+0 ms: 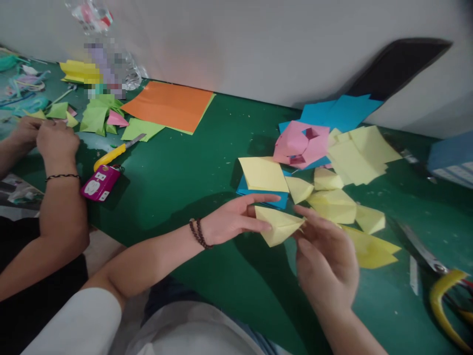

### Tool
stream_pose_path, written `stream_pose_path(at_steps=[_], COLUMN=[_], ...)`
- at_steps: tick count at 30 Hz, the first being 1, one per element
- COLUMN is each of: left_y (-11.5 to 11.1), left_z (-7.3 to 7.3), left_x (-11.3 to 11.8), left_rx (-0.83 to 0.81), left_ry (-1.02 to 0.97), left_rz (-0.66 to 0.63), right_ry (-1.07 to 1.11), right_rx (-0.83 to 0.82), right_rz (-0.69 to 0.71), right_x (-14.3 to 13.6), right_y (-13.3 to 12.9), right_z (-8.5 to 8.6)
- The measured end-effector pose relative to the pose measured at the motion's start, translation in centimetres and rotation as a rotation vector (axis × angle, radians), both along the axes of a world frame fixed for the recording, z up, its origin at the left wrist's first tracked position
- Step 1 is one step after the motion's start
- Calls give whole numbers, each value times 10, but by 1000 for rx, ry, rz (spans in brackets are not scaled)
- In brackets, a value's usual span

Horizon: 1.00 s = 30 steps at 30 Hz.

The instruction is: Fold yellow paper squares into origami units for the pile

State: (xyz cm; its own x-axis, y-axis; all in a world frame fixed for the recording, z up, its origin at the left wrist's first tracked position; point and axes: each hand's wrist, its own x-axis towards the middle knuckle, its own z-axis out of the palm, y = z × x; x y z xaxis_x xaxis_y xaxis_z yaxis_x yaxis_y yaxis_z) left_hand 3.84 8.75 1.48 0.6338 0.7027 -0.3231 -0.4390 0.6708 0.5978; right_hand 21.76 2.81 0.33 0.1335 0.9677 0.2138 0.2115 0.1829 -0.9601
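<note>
My left hand pinches a folded pale-yellow paper piece between thumb and fingers, its pointed end facing right. Beside that point is my right hand, its fingers loosely curved and apart; whether a fingertip touches the paper is hard to tell. Just beyond my hands, a pale-yellow sheet lies on folded blue paper. More folded yellow pieces sit behind my right hand, with a flat yellow folded paper close by. Farther back rests a pink folded paper shape with openings.
Yellow-handled scissors lie at right, near a blue box. Yellow sheets and blue sheets are by the wall. Leftward are a cutter knife, a magenta case, orange paper and a co-worker's hands.
</note>
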Motion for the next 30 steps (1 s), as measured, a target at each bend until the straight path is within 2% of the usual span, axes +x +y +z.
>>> stream_pose_path(at_steps=[3, 8, 11, 18, 30], left_y=[-1, -4, -4, -4, -4], left_z=[-1, 0, 0, -1, 0], left_x=[2, 4, 3, 3, 3], left_rx=[6, 50, 80, 88, 59], left_ry=[15, 110, 150, 207, 205], left_rz=[7, -69, -109, -111, -98], right_ry=[268, 332, 322, 197, 209], right_rx=[-169, -309, -314, -313, -323], right_rz=[86, 123, 136, 175, 245], right_x=[-3, -7, -7, -7, -3], right_y=[1, 4, 5, 5, 2], right_z=[0, 1, 4, 9, 0])
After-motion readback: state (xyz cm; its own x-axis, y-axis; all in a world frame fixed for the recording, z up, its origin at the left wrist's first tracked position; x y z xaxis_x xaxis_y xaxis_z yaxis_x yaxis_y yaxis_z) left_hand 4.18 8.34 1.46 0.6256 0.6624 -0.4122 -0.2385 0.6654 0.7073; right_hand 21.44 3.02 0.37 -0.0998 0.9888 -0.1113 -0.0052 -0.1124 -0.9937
